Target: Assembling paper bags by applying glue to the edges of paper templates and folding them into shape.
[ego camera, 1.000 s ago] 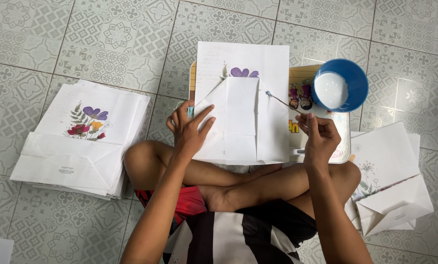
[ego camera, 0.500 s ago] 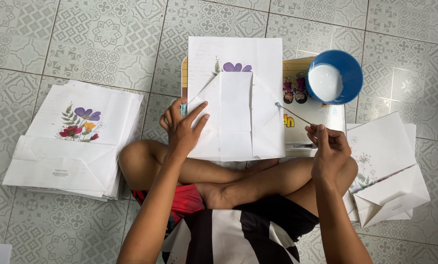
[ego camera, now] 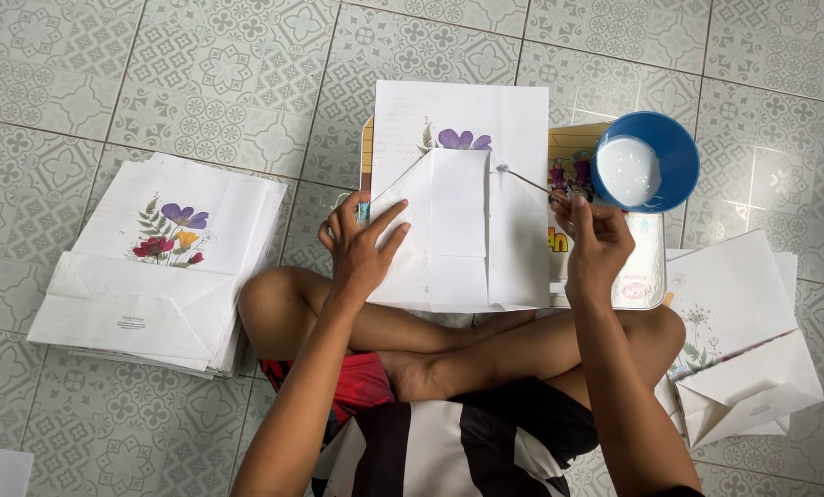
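I sit cross-legged on a tiled floor. A white paper bag [ego camera: 467, 193] with a purple flower print lies flat on a tray [ego camera: 647, 276] in front of my knees, its bottom flaps folded into a pointed shape. My left hand [ego camera: 361, 244] presses on the bag's left flap, fingers spread. My right hand [ego camera: 591, 244] grips a thin brush [ego camera: 522, 177], whose tip touches the bag's right fold near the top. A blue bowl [ego camera: 647, 161] of white glue sits just right of the brush.
A stack of finished flower-printed paper bags [ego camera: 159, 262] lies on the floor at my left. Another pile of white bags [ego camera: 743, 340] lies at my right, beside my knee. Patterned grey tiles [ego camera: 200, 74] surround everything.
My right hand moved the brush from beside the bowl back toward me, then up to the bag's right fold. My left hand stayed pressed on the left flap.
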